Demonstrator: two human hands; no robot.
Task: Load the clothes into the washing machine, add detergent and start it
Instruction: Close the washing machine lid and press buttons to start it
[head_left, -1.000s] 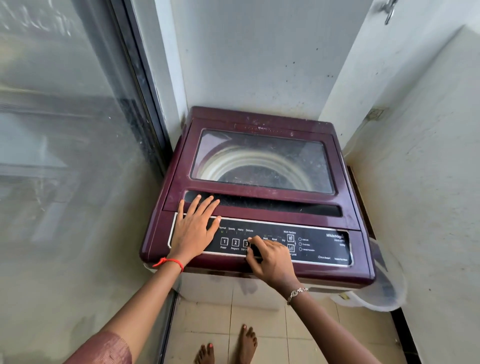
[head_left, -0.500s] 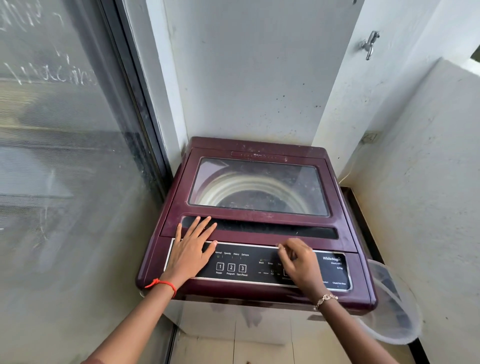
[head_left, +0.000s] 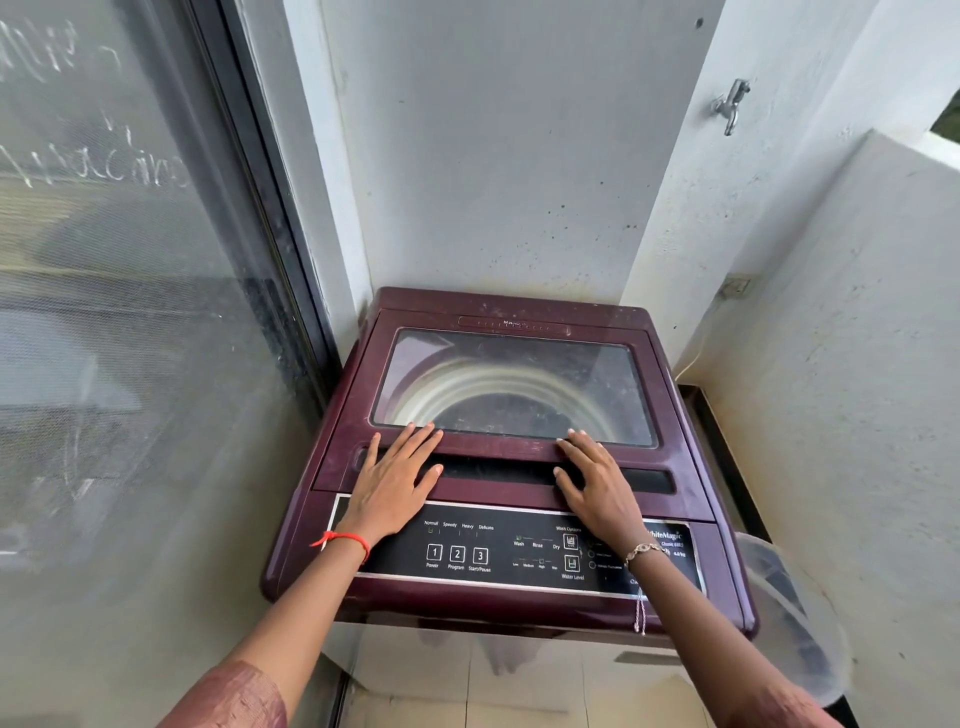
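Note:
A maroon top-load washing machine (head_left: 696, 467) stands in a narrow corner, its glass lid (head_left: 514, 387) down. Through the glass the drum shows dimly; I cannot make out clothes. My left hand (head_left: 392, 480) lies flat on the lid's front edge at the left, fingers spread. My right hand (head_left: 597, 480) lies flat on the same edge further right. Neither hand holds anything. The black control panel (head_left: 493, 551) with buttons 1, 2 and 3 lies just below my wrists. No detergent is in view.
A dusty glass sliding door (head_left: 130, 312) closes off the left side. White walls stand behind and to the right, with a tap (head_left: 731, 104) high up. A translucent plastic tub (head_left: 795, 618) sits on the floor at the machine's right.
My right hand left the control panel and moved up onto the lid's front edge. My left hand slid a little forward. The view tilted upward.

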